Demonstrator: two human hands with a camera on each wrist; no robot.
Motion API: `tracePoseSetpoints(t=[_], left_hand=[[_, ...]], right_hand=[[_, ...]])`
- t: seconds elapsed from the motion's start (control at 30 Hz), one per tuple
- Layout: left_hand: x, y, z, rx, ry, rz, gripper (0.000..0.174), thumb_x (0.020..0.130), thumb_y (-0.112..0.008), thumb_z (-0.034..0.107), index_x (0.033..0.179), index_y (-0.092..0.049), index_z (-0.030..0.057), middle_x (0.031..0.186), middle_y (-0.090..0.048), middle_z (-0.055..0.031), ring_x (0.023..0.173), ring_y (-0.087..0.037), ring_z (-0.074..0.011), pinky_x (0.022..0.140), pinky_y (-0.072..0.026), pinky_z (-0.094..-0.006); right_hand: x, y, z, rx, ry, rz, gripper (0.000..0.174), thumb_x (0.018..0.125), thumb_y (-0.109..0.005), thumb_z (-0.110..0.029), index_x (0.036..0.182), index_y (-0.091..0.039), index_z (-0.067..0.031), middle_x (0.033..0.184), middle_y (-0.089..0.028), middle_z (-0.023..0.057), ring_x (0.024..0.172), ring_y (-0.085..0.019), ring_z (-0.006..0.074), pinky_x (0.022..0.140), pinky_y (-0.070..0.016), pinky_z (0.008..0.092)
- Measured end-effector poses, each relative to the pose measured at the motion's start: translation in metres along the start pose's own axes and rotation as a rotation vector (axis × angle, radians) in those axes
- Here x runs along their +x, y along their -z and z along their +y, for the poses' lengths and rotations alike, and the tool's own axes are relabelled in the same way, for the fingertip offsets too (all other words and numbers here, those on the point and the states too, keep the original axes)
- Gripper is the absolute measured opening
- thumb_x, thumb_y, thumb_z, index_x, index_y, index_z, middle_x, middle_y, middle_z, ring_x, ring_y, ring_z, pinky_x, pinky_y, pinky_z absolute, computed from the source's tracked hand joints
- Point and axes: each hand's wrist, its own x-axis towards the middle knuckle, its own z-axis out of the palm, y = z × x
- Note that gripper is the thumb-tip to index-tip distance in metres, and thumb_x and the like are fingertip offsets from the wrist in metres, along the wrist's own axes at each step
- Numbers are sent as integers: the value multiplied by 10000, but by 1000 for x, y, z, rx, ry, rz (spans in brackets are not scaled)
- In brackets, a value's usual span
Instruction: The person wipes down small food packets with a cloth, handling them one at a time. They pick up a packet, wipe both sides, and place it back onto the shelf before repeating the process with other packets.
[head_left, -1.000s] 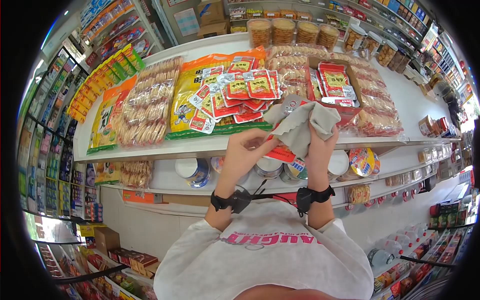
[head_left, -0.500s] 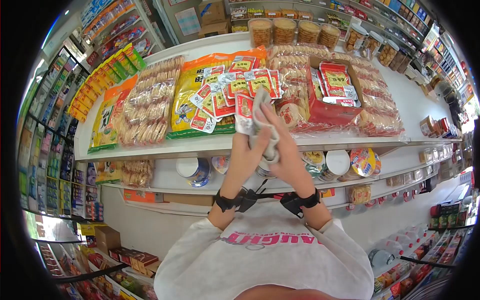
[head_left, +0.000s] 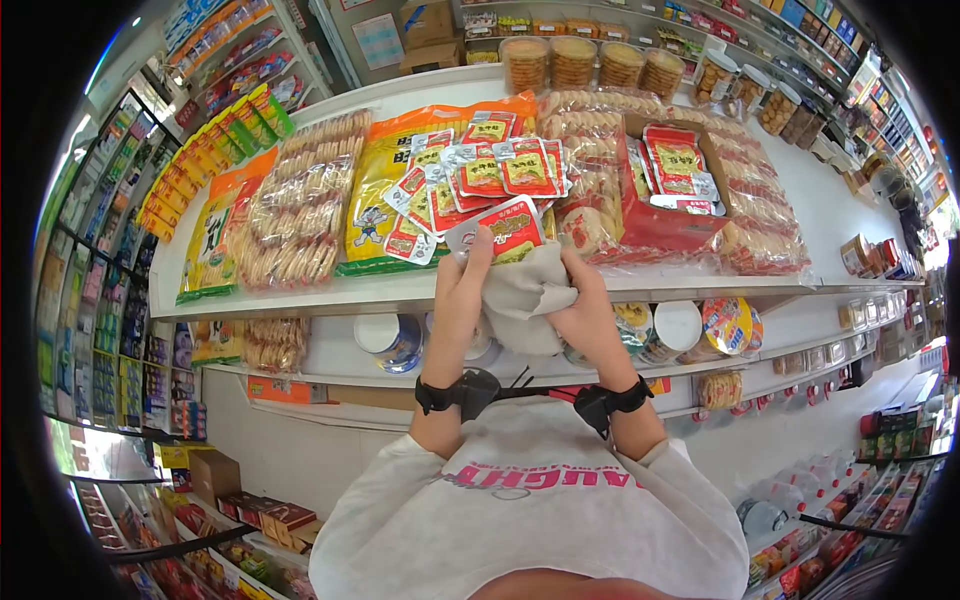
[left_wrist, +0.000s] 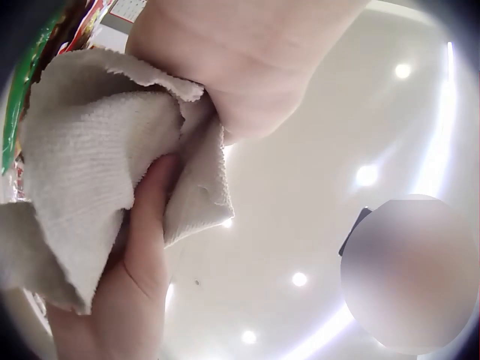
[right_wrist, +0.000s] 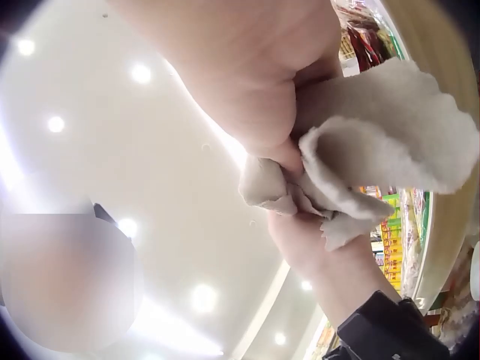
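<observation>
In the head view my left hand pinches a red and silver snack packet, thumb on top near its left end. A grey cloth covers the packet's lower right part, and my right hand grips it with the thumb pressed into its folds. Both wrist views show the cloth bunched between the two hands, its loose edges hanging out. Just beyond the hands, a pile of similar red packets lies on a large yellow and orange bag.
An opened red box with packets inside stands right of the pile, on clear bags of round crackers. More cracker bags lie at left. Plastic tubs line the back. Below the shelf edge stand lidded tubs.
The cloth and packet moved left from beside the red box, and the hands rubbed together around them. Now the hands are farther apart, with the packet's printed face turned up.
</observation>
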Motion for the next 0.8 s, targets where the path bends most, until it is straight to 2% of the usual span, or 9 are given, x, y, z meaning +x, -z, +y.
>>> tracePoseSetpoints(t=[0.1,0.2,0.3,0.4,0.47,0.53,0.6,0.7,0.8], left_hand=[[-5,-3,10,-65,41,-62,384,1010,-624,368,1012,-715,-6,920,-718,-24,847,-624,-57,731,-492,-233],[-3,3,9,213,-60,-224,289,968,-695,273,1131,-670,35,1013,-708,-34,901,-651,-84,761,-508,-242],[2,4,0,40,-62,-123,288,964,-696,218,1159,-654,11,1033,-714,-42,906,-666,-96,774,-527,-261],[3,-3,13,-333,-131,25,288,981,-669,204,1172,-638,-9,1039,-719,-52,898,-680,-106,794,-548,-282],[6,1,12,-252,-144,58,260,986,-661,177,1158,-639,-17,1038,-721,-68,866,-687,-105,784,-561,-284],[1,2,14,-121,-101,6,236,986,-666,184,1102,-663,-22,1023,-718,-84,839,-684,-90,740,-563,-259],[-2,-4,6,-18,-135,-79,237,967,-689,138,1138,-667,-24,1072,-716,-78,911,-665,-87,794,-533,-247],[-6,-20,3,59,-175,-69,272,935,-724,116,1167,-675,-19,1082,-710,-42,934,-636,-89,819,-497,-248],[3,-12,-3,239,-349,-51,247,922,-730,104,1136,-691,-12,1087,-693,-43,947,-623,-98,824,-483,-248]], right_hand=[[-2,6,4,121,-20,9,509,805,-645,16,1305,-547,17,1117,-694,128,1063,-651,189,924,-497,318],[-6,4,10,249,-28,108,466,846,-601,8,1310,-557,8,1183,-674,102,1109,-623,168,956,-478,311],[-4,3,5,238,27,271,444,883,-538,13,1327,-554,3,1256,-641,102,1165,-587,166,1003,-450,313],[4,12,4,186,116,520,462,893,-492,36,1351,-538,1,1316,-607,115,1207,-557,176,1042,-424,320],[10,20,-1,246,172,658,486,887,-476,56,1367,-527,-3,1337,-593,121,1219,-550,188,1057,-415,327],[11,20,-2,228,209,576,506,900,-501,41,1404,-499,-13,1384,-558,122,1238,-537,197,1074,-399,330],[9,12,-5,205,255,432,538,909,-535,18,1441,-466,-23,1394,-547,117,1244,-531,194,1076,-397,329],[-17,-9,15,307,37,197,588,920,-585,-25,1483,-417,-34,1398,-535,101,1250,-525,186,1069,-402,322],[-12,0,18,512,-25,105,681,901,-641,-38,1522,-361,-41,1404,-520,83,1253,-514,165,1052,-413,311]])
